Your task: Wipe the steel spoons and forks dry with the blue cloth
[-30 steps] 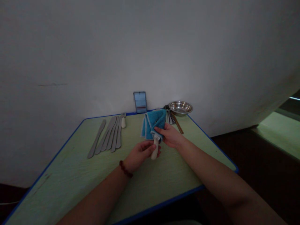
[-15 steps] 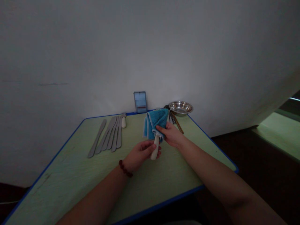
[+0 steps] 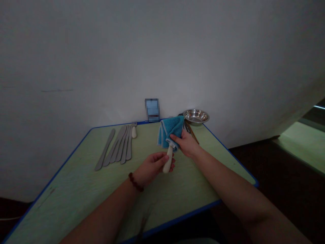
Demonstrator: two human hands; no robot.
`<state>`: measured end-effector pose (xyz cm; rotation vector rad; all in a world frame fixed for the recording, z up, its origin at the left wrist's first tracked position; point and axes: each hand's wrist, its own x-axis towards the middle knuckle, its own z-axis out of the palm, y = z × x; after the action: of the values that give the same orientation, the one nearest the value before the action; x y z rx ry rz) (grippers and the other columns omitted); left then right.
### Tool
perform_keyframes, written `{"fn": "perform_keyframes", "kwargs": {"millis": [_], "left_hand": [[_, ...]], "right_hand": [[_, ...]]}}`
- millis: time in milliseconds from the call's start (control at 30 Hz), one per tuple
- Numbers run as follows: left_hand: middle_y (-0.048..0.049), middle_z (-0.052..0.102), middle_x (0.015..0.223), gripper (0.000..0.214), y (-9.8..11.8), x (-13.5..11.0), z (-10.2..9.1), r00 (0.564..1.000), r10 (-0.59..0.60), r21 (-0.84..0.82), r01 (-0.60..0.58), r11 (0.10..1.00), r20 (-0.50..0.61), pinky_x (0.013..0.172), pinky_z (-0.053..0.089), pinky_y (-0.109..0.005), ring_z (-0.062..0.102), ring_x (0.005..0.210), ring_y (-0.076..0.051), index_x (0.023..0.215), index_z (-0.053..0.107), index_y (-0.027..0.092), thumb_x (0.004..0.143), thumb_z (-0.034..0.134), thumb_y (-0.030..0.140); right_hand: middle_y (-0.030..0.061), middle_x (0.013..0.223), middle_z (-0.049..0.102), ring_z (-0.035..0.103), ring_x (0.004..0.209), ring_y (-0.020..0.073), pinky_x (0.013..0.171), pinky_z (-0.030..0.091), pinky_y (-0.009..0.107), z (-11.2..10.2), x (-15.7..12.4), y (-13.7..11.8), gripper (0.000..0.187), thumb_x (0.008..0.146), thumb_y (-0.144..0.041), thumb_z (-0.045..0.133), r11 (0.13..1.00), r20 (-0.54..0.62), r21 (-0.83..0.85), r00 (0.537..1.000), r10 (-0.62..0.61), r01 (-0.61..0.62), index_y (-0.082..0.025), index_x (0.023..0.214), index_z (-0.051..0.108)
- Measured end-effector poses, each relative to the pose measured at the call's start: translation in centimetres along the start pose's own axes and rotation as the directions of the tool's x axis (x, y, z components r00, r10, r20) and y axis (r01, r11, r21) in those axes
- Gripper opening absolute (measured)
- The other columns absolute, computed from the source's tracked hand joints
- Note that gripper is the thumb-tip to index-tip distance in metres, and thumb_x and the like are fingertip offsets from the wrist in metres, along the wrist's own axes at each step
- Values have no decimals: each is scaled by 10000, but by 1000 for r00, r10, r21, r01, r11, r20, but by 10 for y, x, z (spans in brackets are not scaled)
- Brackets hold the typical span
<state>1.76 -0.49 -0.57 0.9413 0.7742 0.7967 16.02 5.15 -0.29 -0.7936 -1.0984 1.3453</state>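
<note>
My left hand (image 3: 158,162) is closed on the pale handle of a white-handled utensil (image 3: 168,163), its end pointing toward me. The utensil's far part is hidden inside a blue cloth (image 3: 172,125) with a light trim, so I cannot tell its kind. My right hand (image 3: 187,144) pinches the cloth around it, thumb on top, just above where the handle comes out. Both hands are over the middle of the table. Left of them lie several grey table knives (image 3: 119,145) side by side, and a fork with a white handle (image 3: 134,131).
The pale green table (image 3: 83,189) has a blue edge and stands against a wall. A steel bowl (image 3: 196,117) sits at the back right corner, with chopsticks (image 3: 193,135) and other cutlery beside it, partly behind the cloth. A blurred upright device (image 3: 152,110) leans at the back.
My right hand and the cloth have shifted slightly away from me and to the right, along the utensil. My left hand keeps its hold on the handle, almost still.
</note>
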Motion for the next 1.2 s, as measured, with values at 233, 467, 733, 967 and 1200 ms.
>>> {"fn": "perform_keyframes", "kwargs": {"millis": [233, 467, 733, 967, 1200], "left_hand": [[-33, 627, 686, 231, 0, 0, -1, 1000, -4, 3, 4, 1000, 22, 597, 440, -239, 562, 588, -103, 736, 608, 105, 622, 651, 302], [-34, 629, 696, 242, -1, 1, -3, 1000, -18, 5, 18, 1000, 0, 599, 441, -240, 566, 581, -100, 751, 613, 105, 618, 654, 303], [-29, 628, 679, 263, -2, 1, -2, 1000, -20, 27, 21, 999, -13, 594, 443, -240, 569, 573, -102, 752, 603, 105, 603, 664, 314], [-29, 628, 692, 267, -1, 1, -2, 999, -31, 35, 32, 999, -27, 590, 441, -236, 562, 563, -93, 756, 608, 108, 603, 662, 321], [-23, 621, 667, 267, -3, 1, -3, 1000, -29, 66, 30, 997, -11, 591, 447, -236, 567, 569, -98, 744, 601, 108, 601, 659, 326]], "right_hand": [[-8, 825, 618, 563, 688, 108, 686, 454, 269, -5, 2, 1, 279, 618, -257, 628, 988, -14, -123, 995, -97, 94, -205, 868, 515], [8, 842, 612, 565, 720, 121, 734, 446, 305, -9, 5, 1, 259, 641, -275, 600, 958, -15, -244, 987, -158, 150, -210, 873, 505], [41, 935, 600, 551, 859, 173, 810, 408, 376, -18, 10, 1, 295, 673, -308, 564, 798, 15, -538, 950, -312, 270, -216, 947, 502], [53, 905, 604, 558, 838, 182, 802, 412, 366, -19, 10, -6, 265, 690, -274, 522, 692, 37, -648, 921, -388, 318, -186, 939, 510], [53, 978, 597, 545, 903, 191, 819, 402, 357, -24, 12, -6, 289, 695, -299, 526, 626, -24, -721, 893, -450, 296, -202, 967, 512]]}}
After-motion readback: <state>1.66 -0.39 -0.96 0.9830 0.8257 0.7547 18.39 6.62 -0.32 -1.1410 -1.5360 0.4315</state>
